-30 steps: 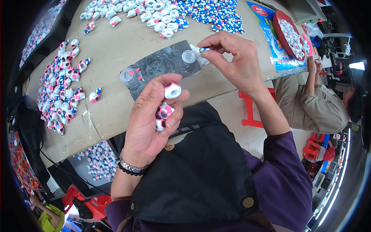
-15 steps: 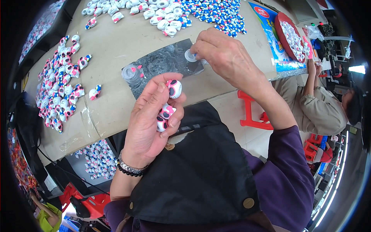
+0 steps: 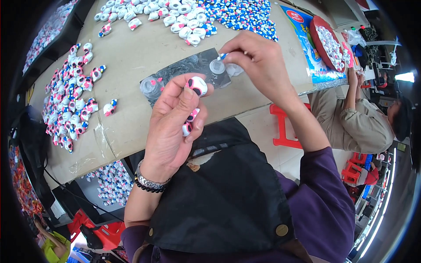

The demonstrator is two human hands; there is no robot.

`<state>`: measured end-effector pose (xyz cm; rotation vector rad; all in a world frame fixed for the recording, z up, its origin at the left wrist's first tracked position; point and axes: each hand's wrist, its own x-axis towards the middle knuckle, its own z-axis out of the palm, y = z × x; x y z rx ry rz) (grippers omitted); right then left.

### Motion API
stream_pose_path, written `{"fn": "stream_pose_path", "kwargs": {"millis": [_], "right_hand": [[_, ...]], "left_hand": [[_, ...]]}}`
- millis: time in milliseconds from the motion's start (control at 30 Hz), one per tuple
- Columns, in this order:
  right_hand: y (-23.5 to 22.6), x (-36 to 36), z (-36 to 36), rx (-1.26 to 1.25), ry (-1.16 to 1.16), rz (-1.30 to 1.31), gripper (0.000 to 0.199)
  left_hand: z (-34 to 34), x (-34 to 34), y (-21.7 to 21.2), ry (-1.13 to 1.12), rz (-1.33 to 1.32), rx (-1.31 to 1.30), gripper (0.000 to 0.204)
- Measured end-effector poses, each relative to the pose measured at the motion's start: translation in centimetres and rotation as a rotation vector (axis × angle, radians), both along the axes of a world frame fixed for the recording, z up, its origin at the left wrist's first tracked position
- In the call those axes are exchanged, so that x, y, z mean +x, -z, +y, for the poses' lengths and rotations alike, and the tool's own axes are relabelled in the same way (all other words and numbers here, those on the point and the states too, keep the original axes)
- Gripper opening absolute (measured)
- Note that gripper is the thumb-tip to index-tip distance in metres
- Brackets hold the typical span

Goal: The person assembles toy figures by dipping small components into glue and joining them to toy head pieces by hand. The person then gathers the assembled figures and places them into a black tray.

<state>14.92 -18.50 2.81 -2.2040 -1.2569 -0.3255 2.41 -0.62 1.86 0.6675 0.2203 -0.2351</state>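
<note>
My left hand point(image 3: 164, 125) is closed around several small toy heads, white with pink and black eye patches. One toy head point(image 3: 199, 86) is pinched at its fingertips, and the others sit lower against the palm. My right hand point(image 3: 265, 65) pinches a small blue-and-white toy piece point(image 3: 222, 56) between thumb and forefinger. That piece is just above a clear round dish point(image 3: 217, 67) on a dark stone-like slab point(image 3: 186, 65). At the slab's left end is another clear round dish point(image 3: 151, 87) with small pink bits beside it.
Assembled toys point(image 3: 72, 96) lie heaped on the table's left. Loose white heads point(image 3: 188, 22) and small blue pieces point(image 3: 245, 17) are piled at the back. A red tray point(image 3: 326, 44) of white pieces stands right, near a seated person point(image 3: 364, 118). A red stool point(image 3: 283, 129) stands beside the table.
My right hand has drawn back slightly from the dish, and the blue-and-white piece now shows in its fingertips. The head pinched in my left hand has turned and risen a little.
</note>
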Motion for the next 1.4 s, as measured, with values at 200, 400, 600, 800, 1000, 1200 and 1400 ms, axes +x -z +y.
{"fn": "stream_pose_path", "kwargs": {"millis": [200, 400, 600, 800, 1000, 1200, 1400], "right_hand": [[-1.4, -3.3, 0.6, 0.703, 0.133, 1.127, 0.011], [-0.6, -4.5, 1.4, 0.729, 0.06, 1.112, 0.009], [-0.8, -4.9, 1.2, 0.626, 0.067, 1.038, 0.007], [-1.3, -5.5, 1.4, 0.517, 0.023, 0.905, 0.005], [-1.3, -5.3, 2.1, 0.485, -0.082, 0.766, 0.009], [-3.3, -2.0, 2.5, 0.344, -0.113, 0.681, 0.01], [1.8, 6.5, 0.9, 0.018, 0.199, 0.066, 0.017]], "left_hand": [[-1.0, 0.9, 0.7, -0.115, -0.086, 0.146, 0.029], [-1.3, 0.8, 1.6, -0.167, -0.222, 0.354, 0.031], [-0.9, 0.5, 1.6, -0.19, -0.268, 0.597, 0.03], [-0.2, 0.8, 1.1, -0.321, -0.624, 1.13, 0.021], [1.1, 0.5, 0.4, -0.335, -0.751, 1.313, 0.021], [3.6, 1.3, -1.2, -0.346, -0.644, 1.491, 0.02], [10.5, 2.9, -1.4, -0.354, -0.285, 1.999, 0.018]]}}
